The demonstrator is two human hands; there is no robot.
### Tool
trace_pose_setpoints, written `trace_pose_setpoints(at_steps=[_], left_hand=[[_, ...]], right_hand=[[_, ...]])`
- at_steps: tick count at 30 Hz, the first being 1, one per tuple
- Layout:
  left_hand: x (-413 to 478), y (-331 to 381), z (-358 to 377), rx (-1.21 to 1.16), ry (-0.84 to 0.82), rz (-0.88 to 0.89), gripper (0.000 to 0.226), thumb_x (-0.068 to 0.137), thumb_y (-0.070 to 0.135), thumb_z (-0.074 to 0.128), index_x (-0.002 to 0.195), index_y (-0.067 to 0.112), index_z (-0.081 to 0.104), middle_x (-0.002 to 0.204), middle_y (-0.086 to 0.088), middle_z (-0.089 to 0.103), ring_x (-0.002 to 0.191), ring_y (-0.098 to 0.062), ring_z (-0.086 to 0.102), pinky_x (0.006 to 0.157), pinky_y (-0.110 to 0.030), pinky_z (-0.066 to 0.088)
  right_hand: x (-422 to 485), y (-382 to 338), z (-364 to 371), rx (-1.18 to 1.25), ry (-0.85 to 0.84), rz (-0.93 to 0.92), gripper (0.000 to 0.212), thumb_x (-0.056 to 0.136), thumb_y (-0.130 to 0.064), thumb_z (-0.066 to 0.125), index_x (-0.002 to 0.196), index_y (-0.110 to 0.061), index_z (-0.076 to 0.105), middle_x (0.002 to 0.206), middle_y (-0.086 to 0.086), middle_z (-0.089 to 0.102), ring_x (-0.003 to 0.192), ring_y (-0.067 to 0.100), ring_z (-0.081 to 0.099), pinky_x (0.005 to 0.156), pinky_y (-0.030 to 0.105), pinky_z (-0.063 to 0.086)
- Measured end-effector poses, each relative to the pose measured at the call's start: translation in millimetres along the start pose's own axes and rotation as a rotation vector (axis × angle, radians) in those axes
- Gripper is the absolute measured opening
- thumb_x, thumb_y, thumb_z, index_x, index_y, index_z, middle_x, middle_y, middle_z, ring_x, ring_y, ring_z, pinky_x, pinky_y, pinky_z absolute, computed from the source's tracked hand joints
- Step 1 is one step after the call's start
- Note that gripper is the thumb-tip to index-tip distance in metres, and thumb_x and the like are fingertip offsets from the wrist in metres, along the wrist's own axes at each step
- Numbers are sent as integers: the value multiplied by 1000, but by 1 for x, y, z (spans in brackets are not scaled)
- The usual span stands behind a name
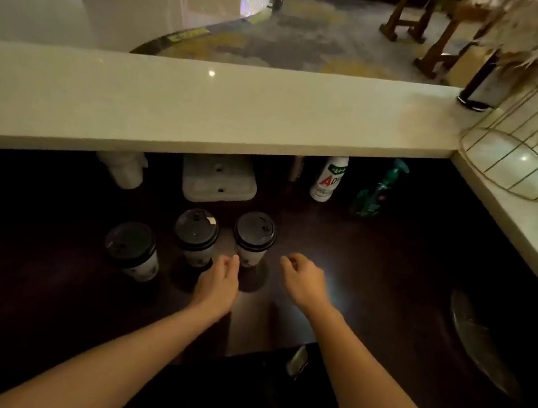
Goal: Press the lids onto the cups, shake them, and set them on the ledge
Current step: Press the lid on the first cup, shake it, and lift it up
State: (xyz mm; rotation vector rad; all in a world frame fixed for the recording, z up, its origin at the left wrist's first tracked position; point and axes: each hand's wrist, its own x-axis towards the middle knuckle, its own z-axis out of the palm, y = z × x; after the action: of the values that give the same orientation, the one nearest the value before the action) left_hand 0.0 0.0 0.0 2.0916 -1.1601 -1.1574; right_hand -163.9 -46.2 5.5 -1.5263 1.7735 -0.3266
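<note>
While both hands hang low over the dark brown surface (372, 270), three white paper cups with black plastic lids stand upright on it in a slanted row. The left cup (136, 251) is the nearest one. The middle cup (196, 233) stands a bit farther and to the right. The right cup (253, 236) is the farthest. Each cup has its lid on.

The left hand (218, 283) is just in front of the right cup, its fingers loosely bent beside the bottom of the cup. It is too dim to tell if they touch it. The hand has hold of nothing. The right hand (305, 280) is a little to the right of that cup, apart from it. Its fingers are loosely bent too, and it holds nothing.

A long pale stone ledge (204, 115) runs across the far side, higher than the cups. Under it, at the far edge of the surface, are a white plastic bottle with a red letter A (328, 177), a green spray bottle (378, 191) and a flat white box (219, 179). A gold wire basket (528, 143) sits on the ledge at the far right.
</note>
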Motion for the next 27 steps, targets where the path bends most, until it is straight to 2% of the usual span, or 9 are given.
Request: trace_pose_setpoints(at_steps=[2, 4, 6, 8, 14, 19, 22, 24, 27], left_hand=[[16, 5, 12, -192, 45, -131, 54, 94, 61, 23, 123, 25, 51, 117, -4, 62, 89, -28, 67, 86, -47, 55], [24, 13, 18, -316, 59, -208, 58, 97, 59, 22, 142, 27, 40, 131, -5, 55, 81, -26, 70, 83, -48, 58], [33, 20, 24, -389, 69, -219, 59, 98, 57, 22, 147, 25, 34, 141, -9, 51, 82, -27, 71, 81, -49, 59], [39, 26, 27, -420, 93, -233, 60, 98, 58, 21, 149, 26, 30, 143, -9, 49, 86, -26, 71, 77, -47, 60], [52, 32, 33, -513, 170, -285, 58, 99, 56, 22, 146, 25, 36, 134, -7, 55, 81, -26, 71, 62, -37, 55], [60, 27, 32, -460, 167, -246, 56, 97, 59, 24, 138, 29, 45, 121, -3, 61, 81, -23, 70, 60, -35, 56], [62, 30, 33, -438, 182, -212, 56, 96, 60, 25, 136, 27, 46, 127, -4, 59, 100, -24, 66, 80, -41, 57], [61, 33, 33, -397, 174, -154, 57, 99, 55, 25, 141, 21, 43, 143, -7, 50, 126, -26, 51, 108, -37, 37], [61, 38, 30, -409, 173, -87, 53, 104, 40, 26, 147, 12, 35, 153, -7, 38, 143, -21, 31, 108, -24, 20]], right_hand=[[19, 1, 0, 249, -45, 74, 35, 105, -37, 47, 125, -16, 66, 126, 13, 69, 102, 24, 62, 84, 31, 46], [31, -2, 1, 543, -116, 187, 24, 105, -37, 46, 113, -26, 66, 125, 14, 66, 95, 22, 59, 84, 39, 52], [45, -3, 2, 697, -188, 253, 28, 106, -40, 43, 122, -27, 62, 125, 9, 62, 102, 24, 61, 87, 42, 54], [56, -4, 5, 756, -238, 247, 35, 106, -42, 41, 134, -27, 59, 128, 0, 62, 109, 21, 62, 87, 38, 54], [69, -4, 22, 776, -344, 214, 44, 95, -60, 45, 125, -38, 69, 129, -9, 71, 125, 17, 61, 97, 43, 52], [67, -1, 22, 780, -329, 211, 41, 102, -51, 43, 133, -34, 64, 130, -8, 69, 122, 12, 61, 102, 46, 51], [65, -1, 19, 780, -289, 182, 39, 105, -46, 42, 132, -30, 64, 124, -9, 70, 120, 13, 63, 95, 41, 54], [66, -3, 19, 782, -263, 175, 37, 107, -42, 40, 131, -27, 64, 122, -7, 71, 120, 17, 64, 88, 38, 54], [64, -3, 20, 760, -265, 153, 39, 108, -41, 35, 132, -25, 61, 126, -3, 68, 122, 20, 63, 86, 37, 54]])
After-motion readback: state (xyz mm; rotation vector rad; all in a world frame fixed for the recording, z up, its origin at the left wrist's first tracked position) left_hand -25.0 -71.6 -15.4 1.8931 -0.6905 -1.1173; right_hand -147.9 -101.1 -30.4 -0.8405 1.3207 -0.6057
